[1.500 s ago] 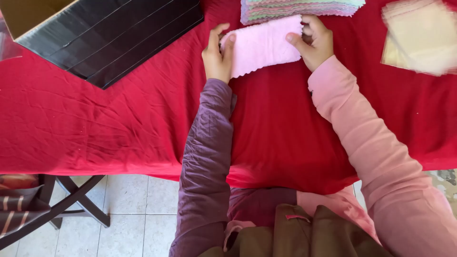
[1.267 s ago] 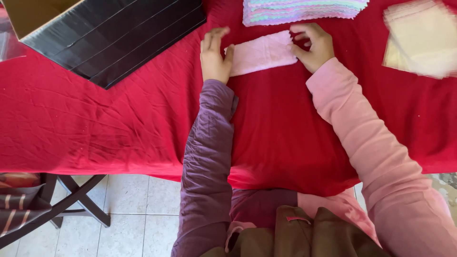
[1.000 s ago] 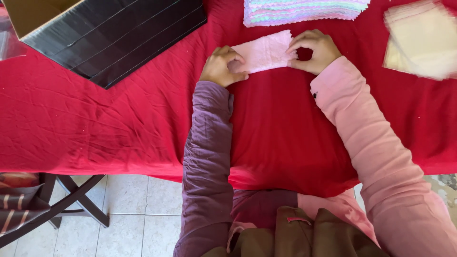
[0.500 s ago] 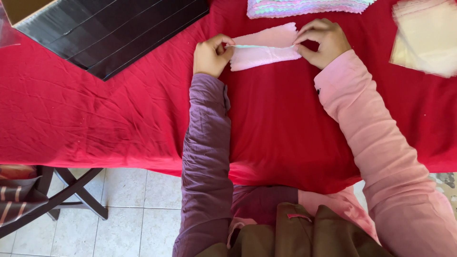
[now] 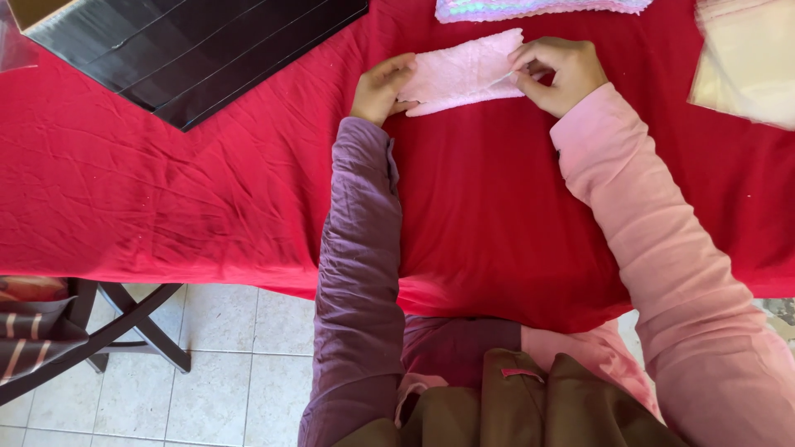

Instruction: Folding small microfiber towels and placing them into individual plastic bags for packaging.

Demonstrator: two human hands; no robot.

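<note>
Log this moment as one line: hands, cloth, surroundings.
left hand: holds pink cloth left end | right hand: pinches right end | cloth: folded, on red tablecloth | beyond: cloth stack

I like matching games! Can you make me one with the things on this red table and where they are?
Things:
1. pink cloth
2. black board
3. stack of pastel cloths
4. clear bags

Places:
A. far right edge
B. top left corner
C. between the left hand and right hand
D. top edge, beyond the hands

Pairs: 1-C, 2-B, 3-D, 4-A
</note>
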